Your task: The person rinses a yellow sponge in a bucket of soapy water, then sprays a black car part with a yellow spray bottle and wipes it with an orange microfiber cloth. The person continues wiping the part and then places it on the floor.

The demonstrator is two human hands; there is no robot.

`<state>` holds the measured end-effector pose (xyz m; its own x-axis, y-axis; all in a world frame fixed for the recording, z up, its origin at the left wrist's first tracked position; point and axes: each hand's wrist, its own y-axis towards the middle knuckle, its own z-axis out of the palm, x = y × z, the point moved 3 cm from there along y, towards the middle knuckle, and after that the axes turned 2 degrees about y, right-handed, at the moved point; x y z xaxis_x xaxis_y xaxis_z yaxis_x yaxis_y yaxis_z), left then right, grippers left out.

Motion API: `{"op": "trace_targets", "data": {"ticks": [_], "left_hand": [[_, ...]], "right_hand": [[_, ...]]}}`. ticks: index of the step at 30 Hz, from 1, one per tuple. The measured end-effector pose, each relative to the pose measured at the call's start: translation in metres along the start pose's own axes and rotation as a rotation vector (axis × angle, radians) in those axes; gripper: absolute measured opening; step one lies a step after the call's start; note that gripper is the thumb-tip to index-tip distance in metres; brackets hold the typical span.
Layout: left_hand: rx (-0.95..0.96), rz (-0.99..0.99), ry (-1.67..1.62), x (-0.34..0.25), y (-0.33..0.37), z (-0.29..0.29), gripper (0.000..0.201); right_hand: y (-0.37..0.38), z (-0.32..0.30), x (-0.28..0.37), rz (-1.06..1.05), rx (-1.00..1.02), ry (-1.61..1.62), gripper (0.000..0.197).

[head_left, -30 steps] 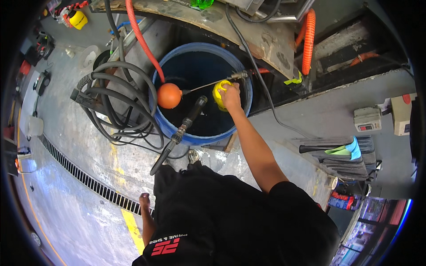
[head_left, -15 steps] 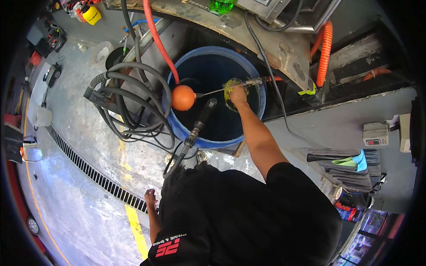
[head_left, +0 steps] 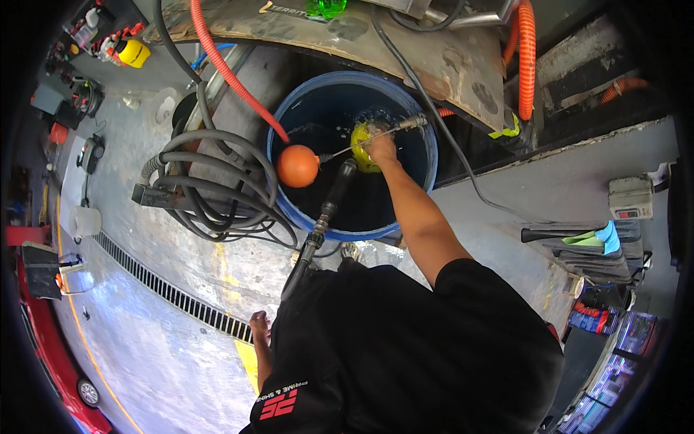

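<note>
Yellow sponge (head_left: 361, 137) sits in the blue barrel (head_left: 426, 155), in the dark water, and the right hand (head_left: 379, 147) is clenched around it. Beside it floats an orange ball (head_left: 298, 166) on a thin rod. The left hand (head_left: 259, 325) hangs by the hip; whether it is closed I cannot tell. To soak the sponge well, I think it should be squeezed under the surface, away from the rod.

My right hand (head_left: 381, 147) grips a yellow sponge (head_left: 361, 137) inside the blue barrel (head_left: 426, 155). An orange ball float (head_left: 298, 166) sits beside grey coiled hoses (head_left: 210, 184). My shirt (head_left: 405, 347) is black with red-and-white print.
</note>
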<state>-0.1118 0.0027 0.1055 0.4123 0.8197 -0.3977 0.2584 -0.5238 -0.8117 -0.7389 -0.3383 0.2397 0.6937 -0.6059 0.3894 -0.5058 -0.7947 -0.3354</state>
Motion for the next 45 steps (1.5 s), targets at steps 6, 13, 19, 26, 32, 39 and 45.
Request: {"op": "trace_targets", "data": {"ticks": [6, 13, 19, 26, 32, 39, 45], "left_hand": [[0.019, 0.074, 0.066, 0.007, 0.013, 0.002, 0.034], [-0.055, 0.512, 0.009, 0.055, 0.033, 0.009, 0.028], [-0.175, 0.685, 0.453, 0.088, 0.028, 0.001, 0.028], [-0.155, 0.632, -0.056, 0.063, -0.016, 0.011, 0.021], [-0.099, 0.351, 0.191, 0.054, -0.017, 0.002, 0.012], [-0.288, 0.708, 0.408, 0.099, -0.013, 0.013, 0.017], [-0.266, 0.826, 0.465, 0.111, -0.006, 0.021, 0.024]], "right_hand": [[0.025, 0.03, -0.026, 0.156, -0.12, 0.482, 0.055], [0.037, 0.025, -0.03, 0.016, -0.256, 0.187, 0.056], [-0.013, -0.023, 0.025, -0.163, -0.149, 0.018, 0.068], [0.011, -0.009, 0.007, -0.157, -0.187, -0.045, 0.059], [-0.005, -0.024, 0.023, -0.212, -0.205, 0.065, 0.064], [0.002, -0.019, 0.029, -0.221, -0.543, 0.364, 0.077], [0.018, -0.006, -0.004, -0.099, -0.542, 0.281, 0.08]]}}
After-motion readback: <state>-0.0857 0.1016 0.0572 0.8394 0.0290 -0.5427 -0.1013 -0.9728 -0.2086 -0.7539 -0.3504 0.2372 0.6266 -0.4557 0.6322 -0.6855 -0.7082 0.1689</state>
